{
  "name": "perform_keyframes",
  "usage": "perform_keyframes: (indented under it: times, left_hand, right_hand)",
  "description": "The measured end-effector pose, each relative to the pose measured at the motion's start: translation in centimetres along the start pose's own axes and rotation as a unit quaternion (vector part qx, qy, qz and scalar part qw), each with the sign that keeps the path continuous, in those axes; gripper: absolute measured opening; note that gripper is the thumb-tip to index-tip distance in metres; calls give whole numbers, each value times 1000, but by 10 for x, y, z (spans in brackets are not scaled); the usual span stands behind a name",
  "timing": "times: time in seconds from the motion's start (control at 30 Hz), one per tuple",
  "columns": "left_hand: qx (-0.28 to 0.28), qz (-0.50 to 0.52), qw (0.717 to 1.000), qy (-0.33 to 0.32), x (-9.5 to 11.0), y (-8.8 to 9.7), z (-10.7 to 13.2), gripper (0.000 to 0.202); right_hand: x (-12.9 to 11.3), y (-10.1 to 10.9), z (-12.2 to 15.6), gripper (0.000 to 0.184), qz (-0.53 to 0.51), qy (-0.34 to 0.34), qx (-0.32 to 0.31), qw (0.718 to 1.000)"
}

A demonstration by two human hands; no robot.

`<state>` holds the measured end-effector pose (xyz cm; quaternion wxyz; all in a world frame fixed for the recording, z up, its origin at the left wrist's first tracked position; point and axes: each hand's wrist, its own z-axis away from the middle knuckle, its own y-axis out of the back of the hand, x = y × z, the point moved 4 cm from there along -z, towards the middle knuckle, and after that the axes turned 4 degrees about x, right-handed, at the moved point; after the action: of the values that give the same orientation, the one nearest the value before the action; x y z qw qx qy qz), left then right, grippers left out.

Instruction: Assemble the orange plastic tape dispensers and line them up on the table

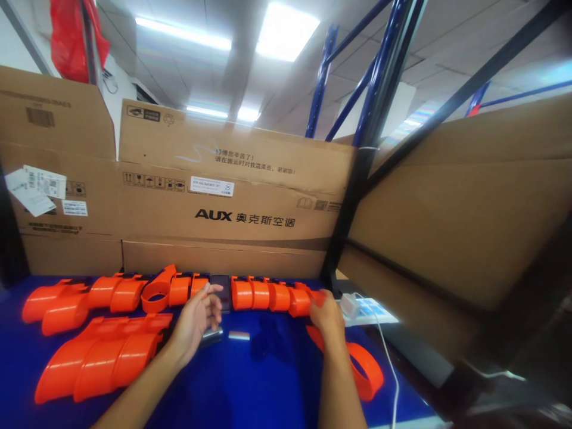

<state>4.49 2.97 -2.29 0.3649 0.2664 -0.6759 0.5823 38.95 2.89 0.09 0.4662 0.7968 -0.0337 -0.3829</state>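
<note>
Front orange bands [100,360]: overlapping in a cluster on the blue tabletop [268,390], beside the left forearm.
Loose orange loop [370,375]: just right of the right forearm.
Silvery bar [239,336]: flat between the hands.
Left hand [195,325]: fingers loosely curled, spread from the thumb.
Right hand [329,319]: at the right end of the back orange row [279,297] (blurred, so I cannot tell whether it pinches the last band).
White charger [350,305]: near that hand.
AUX cardboard [250,190]: upright behind the row.
Ceiling light [286,33]: lit, farthest.
</note>
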Motion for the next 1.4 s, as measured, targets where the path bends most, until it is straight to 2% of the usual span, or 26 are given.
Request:
perform_keyframes:
  times: [0.07, 0.17, 0.27, 0.37, 0.43, 0.5, 0.6, 0.7, 0.77, 0.83, 0.9, 0.97, 1.03, 1.17, 1.27, 1.4]
  left_hand:
    - [1, 2, 1000, 2, 0, -1, 0, 41]
    - [0, 0, 1000, -3, 1, -2, 1, 41]
    - [-5, -5, 1000, -14, 1, -2, 3, 42]
    - [6, -17, 999, -28, 1, 0, 2, 44]
    - [28, -33, 998, -44, 2, 2, 1, 44]
    - [50, -43, 996, -59, 3, 3, -1, 45]
    - [63, -22, 995, -69, 4, 1, -3, 41]
    - [70, 15, 995, -65, 3, 1, -4, 33]
    - [86, 24, 993, -71, 3, 3, -6, 34]
    - [111, 29, 990, -84, 3, 7, -7, 37]
    - [136, 39, 986, -90, 3, 11, -7, 39]
    - [150, 48, 984, -79, 4, 13, -5, 42]
    - [140, 48, 988, -45, 3, 14, -3, 47]
    - [80, 47, 996, 12, 5, 6, 3, 49]
    - [68, 45, 997, 3, 8, 1, 6, 46]
    - [67, 36, 997, 8, 8, -1, 5, 45]
  right_hand:
    - [-1, 4, 2, 49, -14, 13, 35, 999]
    - [-12, 16, 8, 47, -65, 75, 140, 985]
    - [-30, 27, 20, 46, -146, 161, 222, 951]
    - [-51, 28, 40, 48, -244, 225, 245, 911]
    - [-68, 22, 58, 47, -307, 287, 202, 885]
    - [-84, 13, 80, 42, -351, 359, 131, 855]
    - [-104, -3, 114, 42, -357, 458, 34, 814]
    - [-113, -15, 138, 48, -350, 503, -43, 789]
    - [-116, -19, 144, 53, -339, 518, -81, 781]
    - [-116, -20, 142, 49, -327, 516, -92, 787]
    - [-115, -18, 133, 35, -297, 503, -77, 808]
    - [-113, -19, 125, 21, -228, 501, -72, 832]
    - [-112, -25, 120, 11, -130, 515, -99, 842]
    - [-106, -41, 123, 18, -8, 528, -172, 831]
    - [-104, -48, 128, 18, 15, 531, -201, 823]
    - [-108, -51, 131, 10, 26, 533, -203, 821]
